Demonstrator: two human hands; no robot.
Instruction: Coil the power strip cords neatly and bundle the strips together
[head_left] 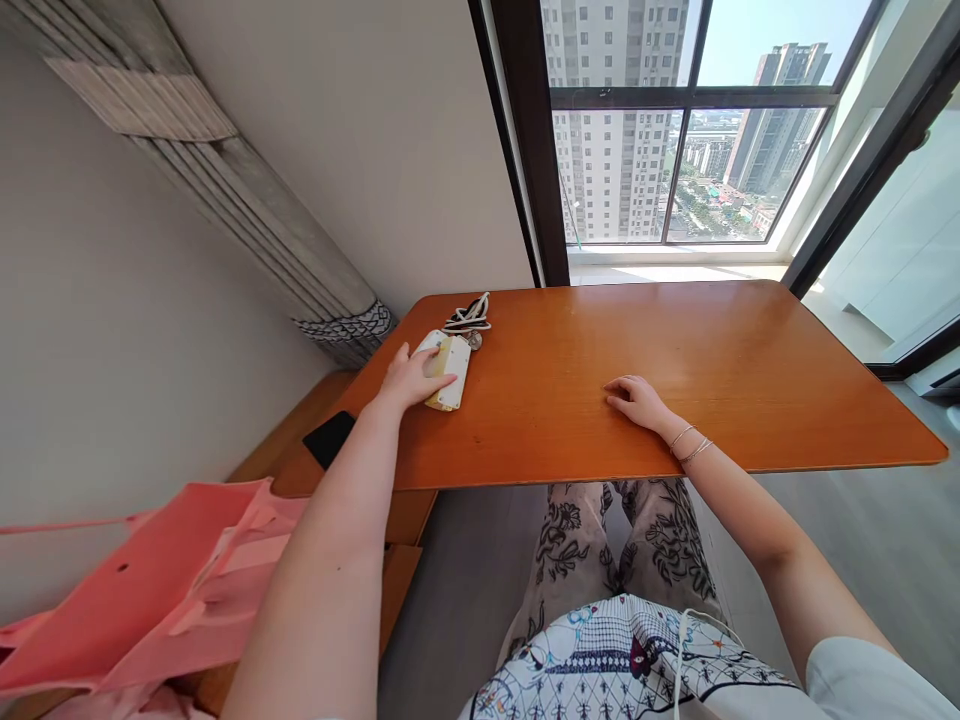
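Note:
My left hand lies on the near end of a white and yellow power strip at the left end of the orange wooden table, fingers bent over its edge. The strip's coiled black and white cord sits just behind it. My right hand rests palm down on the bare tabletop near the front edge, fingers loosely curled and holding nothing. Two thin bracelets circle that wrist.
A black phone lies on a lower wooden bench left of the table. A pink bag sits at the bottom left. A rolled grey curtain leans along the left wall. Large windows stand behind the table.

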